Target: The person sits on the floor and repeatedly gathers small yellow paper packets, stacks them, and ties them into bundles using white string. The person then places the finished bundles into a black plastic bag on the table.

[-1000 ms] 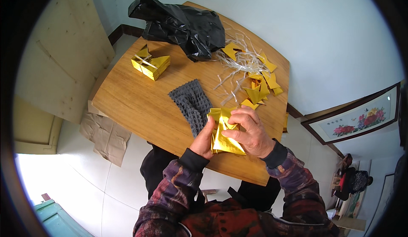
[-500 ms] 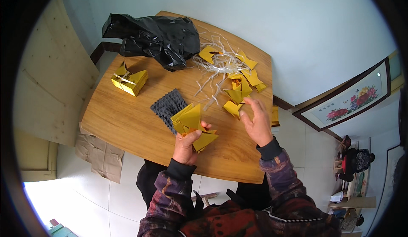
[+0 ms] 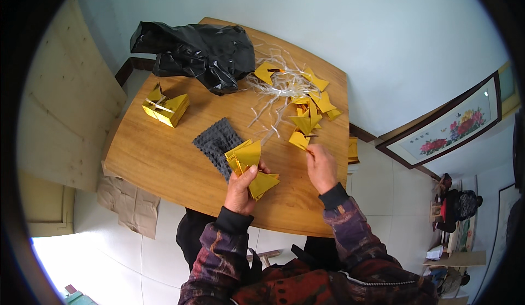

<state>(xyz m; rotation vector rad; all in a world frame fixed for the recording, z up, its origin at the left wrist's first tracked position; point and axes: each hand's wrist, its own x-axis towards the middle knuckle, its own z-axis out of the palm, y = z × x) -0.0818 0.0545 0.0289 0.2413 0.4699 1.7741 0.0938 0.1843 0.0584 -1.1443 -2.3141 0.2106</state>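
Observation:
My left hand [image 3: 239, 194] is closed around a stack of folded gold paper pieces [image 3: 247, 154], thumb on top, pointed corners fanning outward. Over the table's right part, my right hand [image 3: 322, 169] pinches the near edge of a single folded gold paper piece [image 3: 298, 140]; its fingertips are partly hidden by the hand. Just beyond lie several loose gold paper pieces [image 3: 306, 120], some overlapping. Beside the left hand's stack is a dark grey textured cloth or mat [image 3: 217, 140], partly covered by that stack.
On the wooden table [image 3: 164, 168] sit a black plastic bag [image 3: 202, 53], a tangle of clear plastic strips [image 3: 279, 83] and a banded gold paper bundle [image 3: 167, 108]. Brown paper [image 3: 129, 204] lies on the floor at left. A framed flower picture [image 3: 448, 124] hangs at right.
My right hand has moved slightly left and nearer, its fingers closing on the edge of a gold paper piece. The left hand still holds its stack, now tilted a little differently.

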